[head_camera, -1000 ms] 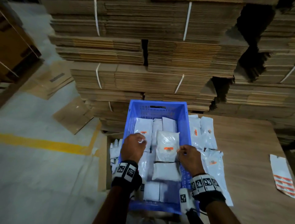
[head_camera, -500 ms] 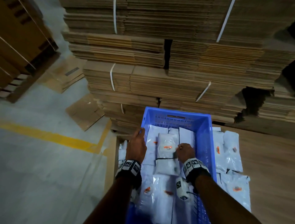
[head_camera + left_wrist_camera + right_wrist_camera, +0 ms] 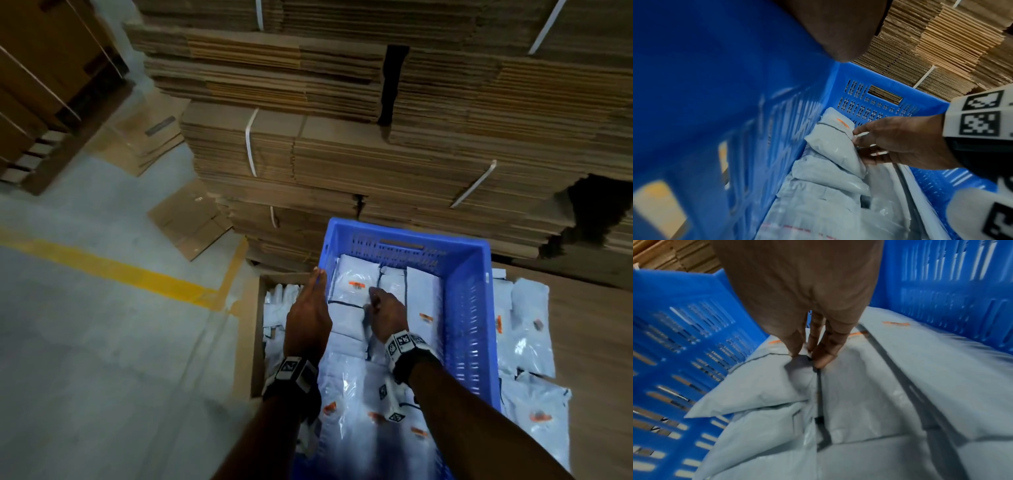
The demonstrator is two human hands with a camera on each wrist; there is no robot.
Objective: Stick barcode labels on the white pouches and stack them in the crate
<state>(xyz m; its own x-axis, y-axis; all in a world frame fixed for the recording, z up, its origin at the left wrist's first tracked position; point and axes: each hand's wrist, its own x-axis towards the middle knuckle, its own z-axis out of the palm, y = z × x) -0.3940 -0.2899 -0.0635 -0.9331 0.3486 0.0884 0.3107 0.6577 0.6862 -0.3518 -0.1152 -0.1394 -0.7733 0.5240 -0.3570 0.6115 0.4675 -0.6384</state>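
The blue crate (image 3: 471, 308) holds several white pouches with orange labels. My right hand (image 3: 375, 303) reaches inside it and pinches the corner of a white pouch (image 3: 766, 386) that lies against the crate's left wall. In the left wrist view the same pouch (image 3: 834, 154) sags under the right hand's fingers (image 3: 861, 138). My left hand (image 3: 313, 291) is flat with straight fingers along the crate's left rim and holds nothing. A labelled pouch (image 3: 354, 282) lies at the crate's far left corner.
More white pouches lie outside the crate on the right (image 3: 527, 325) and on the left (image 3: 277, 308), on a brown cardboard surface (image 3: 599, 342). Strapped stacks of flat cardboard (image 3: 376, 154) rise just behind the crate. A yellow line (image 3: 120, 270) crosses the grey floor at left.
The left hand let go of the pouch and moved to the crate's left rim with its fingers straightened. The right hand carried the pouch deeper and leftward in the crate.
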